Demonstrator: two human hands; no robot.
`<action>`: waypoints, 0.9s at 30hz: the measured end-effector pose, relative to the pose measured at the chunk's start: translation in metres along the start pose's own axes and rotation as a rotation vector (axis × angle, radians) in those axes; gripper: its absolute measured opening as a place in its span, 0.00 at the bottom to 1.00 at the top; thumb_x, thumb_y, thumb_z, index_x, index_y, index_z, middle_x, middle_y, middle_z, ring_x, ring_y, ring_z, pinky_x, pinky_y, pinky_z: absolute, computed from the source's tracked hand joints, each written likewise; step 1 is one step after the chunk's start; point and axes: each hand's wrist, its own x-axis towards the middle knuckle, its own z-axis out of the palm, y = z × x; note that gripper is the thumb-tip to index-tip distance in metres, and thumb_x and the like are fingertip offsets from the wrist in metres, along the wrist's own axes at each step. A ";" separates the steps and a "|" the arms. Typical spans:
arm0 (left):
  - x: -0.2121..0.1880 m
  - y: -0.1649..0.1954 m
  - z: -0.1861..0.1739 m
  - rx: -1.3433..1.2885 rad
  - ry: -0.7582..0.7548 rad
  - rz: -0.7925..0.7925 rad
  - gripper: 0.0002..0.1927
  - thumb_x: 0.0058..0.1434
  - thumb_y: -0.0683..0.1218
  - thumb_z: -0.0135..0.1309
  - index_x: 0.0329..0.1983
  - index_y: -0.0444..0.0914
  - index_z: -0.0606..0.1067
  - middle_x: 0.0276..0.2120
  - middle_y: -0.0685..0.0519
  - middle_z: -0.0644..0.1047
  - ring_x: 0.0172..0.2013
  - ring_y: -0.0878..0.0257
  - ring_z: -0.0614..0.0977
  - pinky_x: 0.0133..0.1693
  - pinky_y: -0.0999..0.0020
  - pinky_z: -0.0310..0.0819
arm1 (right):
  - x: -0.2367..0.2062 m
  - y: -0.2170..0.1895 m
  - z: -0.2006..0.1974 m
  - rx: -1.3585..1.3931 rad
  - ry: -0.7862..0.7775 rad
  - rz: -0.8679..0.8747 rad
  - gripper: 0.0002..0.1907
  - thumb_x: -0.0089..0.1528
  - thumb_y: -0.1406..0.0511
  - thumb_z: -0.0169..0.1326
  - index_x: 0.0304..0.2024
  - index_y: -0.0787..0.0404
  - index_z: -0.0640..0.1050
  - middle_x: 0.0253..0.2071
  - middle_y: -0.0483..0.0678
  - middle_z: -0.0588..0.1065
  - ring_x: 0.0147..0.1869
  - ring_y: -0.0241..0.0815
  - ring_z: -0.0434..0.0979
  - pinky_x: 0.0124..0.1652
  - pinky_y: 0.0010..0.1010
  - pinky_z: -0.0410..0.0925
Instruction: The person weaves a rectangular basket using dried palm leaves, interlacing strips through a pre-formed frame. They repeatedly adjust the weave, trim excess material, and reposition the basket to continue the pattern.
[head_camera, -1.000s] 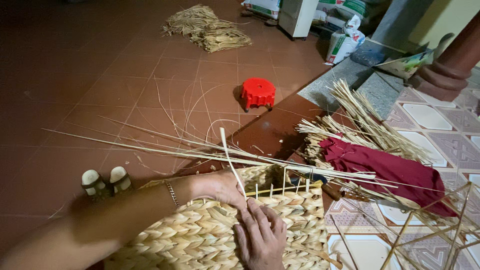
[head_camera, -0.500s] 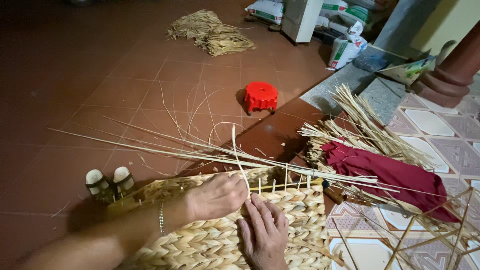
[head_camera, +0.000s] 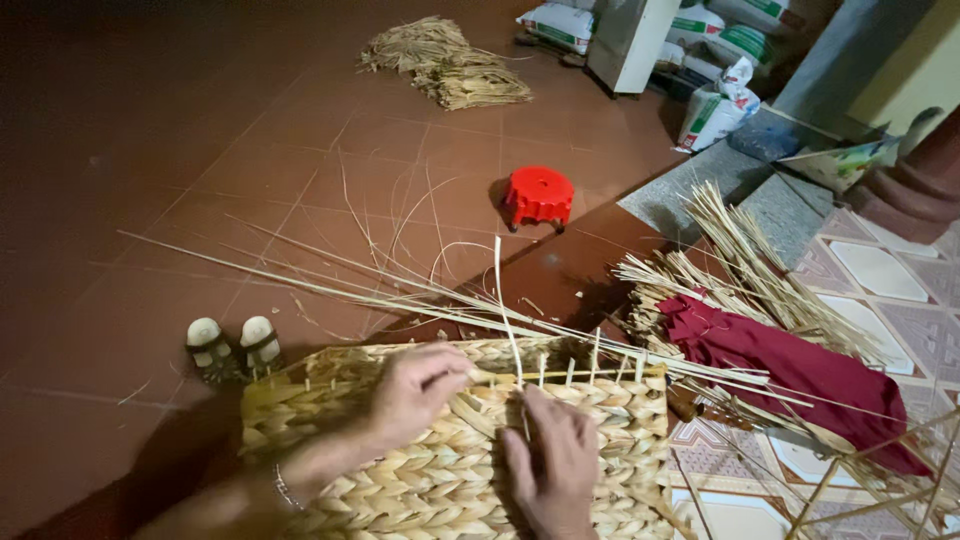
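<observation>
A half-woven straw basket of braided pale fibre lies in front of me, its upright stakes poking out along the top edge. My left hand pinches a pale straw strand at the basket's rim. My right hand rests flat on the woven side just below, fingertips at the same strand. Long thin straws fan out to the left from the rim.
A red plastic stool stands on the brown tile floor beyond. A bundle of straw under a dark red cloth lies to the right. A pair of sandals sits left; straw piles and sacks at the back.
My left hand has slid right along the rim to the strand, and my right hand has moved up toward it. The view has shifted slightly lower and closer.
</observation>
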 end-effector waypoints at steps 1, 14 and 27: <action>-0.001 0.002 -0.001 0.048 -0.041 0.068 0.05 0.66 0.40 0.55 0.40 0.35 0.81 0.39 0.50 0.82 0.41 0.63 0.83 0.44 0.66 0.83 | 0.004 0.001 0.001 0.043 0.010 0.012 0.26 0.59 0.64 0.62 0.58 0.64 0.75 0.52 0.52 0.78 0.51 0.47 0.76 0.49 0.37 0.70; -0.068 0.007 -0.106 0.899 0.109 -0.110 0.18 0.61 0.55 0.53 0.47 0.40 0.77 0.39 0.49 0.81 0.45 0.53 0.78 0.56 0.49 0.58 | 0.069 0.018 0.019 -0.018 -0.314 -0.369 0.13 0.50 0.70 0.65 0.37 0.67 0.79 0.40 0.60 0.74 0.41 0.51 0.73 0.33 0.37 0.70; -0.082 -0.033 -0.127 0.548 0.175 -0.397 0.13 0.54 0.57 0.64 0.32 0.43 0.85 0.24 0.52 0.82 0.21 0.61 0.76 0.37 0.60 0.67 | 0.054 -0.015 -0.019 -0.464 -0.972 -0.172 0.30 0.63 0.71 0.51 0.69 0.59 0.70 0.22 0.49 0.74 0.20 0.42 0.70 0.22 0.36 0.67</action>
